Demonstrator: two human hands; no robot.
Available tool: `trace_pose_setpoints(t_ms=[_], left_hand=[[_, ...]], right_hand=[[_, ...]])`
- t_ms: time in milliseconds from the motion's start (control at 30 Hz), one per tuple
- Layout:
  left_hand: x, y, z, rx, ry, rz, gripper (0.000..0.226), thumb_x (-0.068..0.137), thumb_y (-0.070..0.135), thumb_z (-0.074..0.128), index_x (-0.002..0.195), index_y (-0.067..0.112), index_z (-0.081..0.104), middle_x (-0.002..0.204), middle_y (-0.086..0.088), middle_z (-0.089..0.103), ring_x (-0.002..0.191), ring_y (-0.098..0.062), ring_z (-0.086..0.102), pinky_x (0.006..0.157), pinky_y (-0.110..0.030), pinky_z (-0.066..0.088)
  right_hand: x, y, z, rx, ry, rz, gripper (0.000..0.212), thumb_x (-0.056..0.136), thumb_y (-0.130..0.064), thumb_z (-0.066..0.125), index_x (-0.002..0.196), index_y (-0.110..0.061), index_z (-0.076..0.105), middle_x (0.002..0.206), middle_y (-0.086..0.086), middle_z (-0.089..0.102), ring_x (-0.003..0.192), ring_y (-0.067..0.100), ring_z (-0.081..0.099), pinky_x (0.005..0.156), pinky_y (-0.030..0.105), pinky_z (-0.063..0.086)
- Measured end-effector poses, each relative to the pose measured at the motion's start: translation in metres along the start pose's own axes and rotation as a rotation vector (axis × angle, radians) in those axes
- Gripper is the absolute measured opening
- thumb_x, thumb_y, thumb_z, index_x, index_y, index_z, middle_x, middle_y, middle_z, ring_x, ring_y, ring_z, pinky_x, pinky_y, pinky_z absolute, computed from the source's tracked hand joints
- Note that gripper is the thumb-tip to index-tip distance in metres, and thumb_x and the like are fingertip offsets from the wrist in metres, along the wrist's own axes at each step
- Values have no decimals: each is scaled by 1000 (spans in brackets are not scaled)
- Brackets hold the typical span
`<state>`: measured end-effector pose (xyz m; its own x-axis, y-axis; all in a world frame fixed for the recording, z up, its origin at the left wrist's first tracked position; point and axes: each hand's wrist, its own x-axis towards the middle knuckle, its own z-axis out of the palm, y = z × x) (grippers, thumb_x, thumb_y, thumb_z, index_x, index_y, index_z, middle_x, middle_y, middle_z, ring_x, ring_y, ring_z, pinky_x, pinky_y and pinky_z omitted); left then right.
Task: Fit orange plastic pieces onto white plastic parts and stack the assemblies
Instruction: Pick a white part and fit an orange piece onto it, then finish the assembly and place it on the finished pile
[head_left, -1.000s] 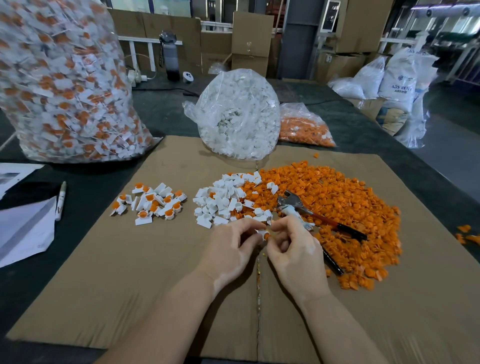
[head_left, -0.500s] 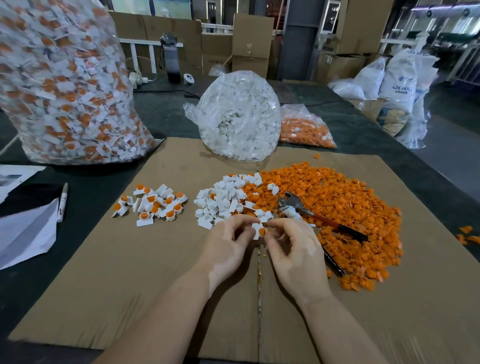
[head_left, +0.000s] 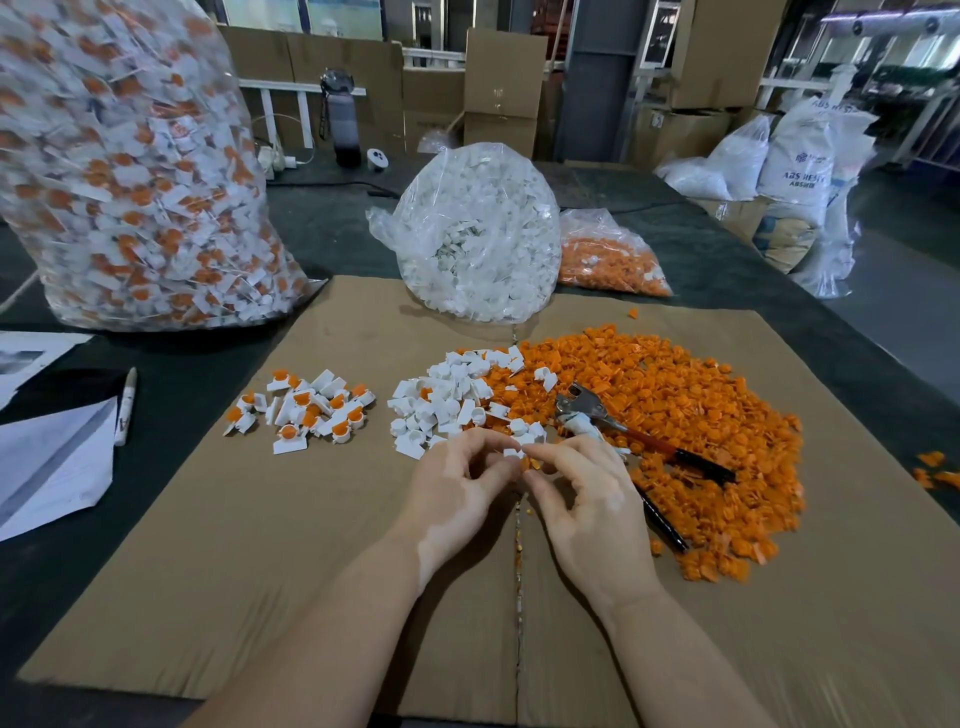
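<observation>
My left hand (head_left: 457, 486) and my right hand (head_left: 582, 493) meet fingertip to fingertip over the cardboard sheet (head_left: 260, 545). Together they pinch a small white part (head_left: 514, 453) with an orange piece (head_left: 525, 464) at it; most of both is hidden by my fingers. Just beyond my hands lies a heap of loose white parts (head_left: 447, 400). A wide heap of orange pieces (head_left: 691, 415) spreads to the right. A small pile of finished white-and-orange assemblies (head_left: 306, 410) sits to the left.
Pliers with dark handles (head_left: 623, 431) lie on the orange heap. Behind stand a large bag of assemblies (head_left: 130, 171), a bag of white parts (head_left: 478, 234) and a bag of orange pieces (head_left: 608, 260). Papers (head_left: 52, 462) and a marker (head_left: 126, 405) lie left.
Both hands drifted slightly away from me toward the white heap, still working the same small part between their fingertips. The piles have not moved.
</observation>
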<state>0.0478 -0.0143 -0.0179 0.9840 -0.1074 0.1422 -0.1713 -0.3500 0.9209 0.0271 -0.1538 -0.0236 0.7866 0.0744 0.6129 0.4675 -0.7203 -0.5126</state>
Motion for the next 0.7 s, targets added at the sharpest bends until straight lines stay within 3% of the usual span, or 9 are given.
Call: trace_pose_setpoints(t_ms=[167, 300, 400, 467, 567, 700], left_hand=[[3, 1, 4, 28, 36, -15, 6, 87, 21, 64, 92, 25, 63, 67, 9, 59, 63, -3, 53, 63, -19, 41], [6, 1, 5, -46, 50, -69, 7, 86, 17, 65, 93, 20, 63, 67, 5, 62, 59, 2, 56, 62, -14, 42], [8, 1, 5, -116, 56, -102, 8, 87, 15, 64, 91, 22, 63, 69, -2, 64, 60, 0, 58, 62, -8, 43], [8, 2, 5, -166, 65, -121, 7, 87, 15, 64, 90, 22, 63, 67, -1, 63, 59, 1, 58, 60, -7, 43], [9, 4, 5, -208, 72, -146, 5, 87, 14, 64, 90, 19, 64, 68, -3, 64, 59, 1, 59, 59, -7, 44], [10, 6, 5, -238, 84, -166, 4, 87, 14, 64, 91, 15, 65, 70, -5, 66, 60, 1, 61, 58, -6, 44]], right_hand=[[0, -1, 0, -24, 6, 26, 25, 78, -5, 74, 101, -11, 71, 84, 1, 62, 85, 17, 56, 77, 30, 48], [5, 0, -7, -181, 79, 250, 31, 84, -22, 68, 114, -14, 66, 109, 2, 64, 106, 21, 54, 90, 38, 36], [16, 11, -21, -472, -83, 530, 49, 92, -42, 50, 136, -21, 44, 137, 0, 46, 127, 19, 37, 104, 40, 23], [24, 18, -30, -595, -265, 635, 56, 90, -47, 47, 139, -23, 36, 144, 2, 35, 133, 21, 28, 110, 46, 15], [34, 22, -37, -649, -418, 682, 51, 85, -46, 53, 130, -23, 42, 141, 7, 33, 132, 27, 26, 111, 51, 10], [38, 22, -40, -735, -416, 620, 51, 83, -52, 55, 120, -19, 45, 129, 8, 42, 123, 28, 35, 106, 46, 23]])
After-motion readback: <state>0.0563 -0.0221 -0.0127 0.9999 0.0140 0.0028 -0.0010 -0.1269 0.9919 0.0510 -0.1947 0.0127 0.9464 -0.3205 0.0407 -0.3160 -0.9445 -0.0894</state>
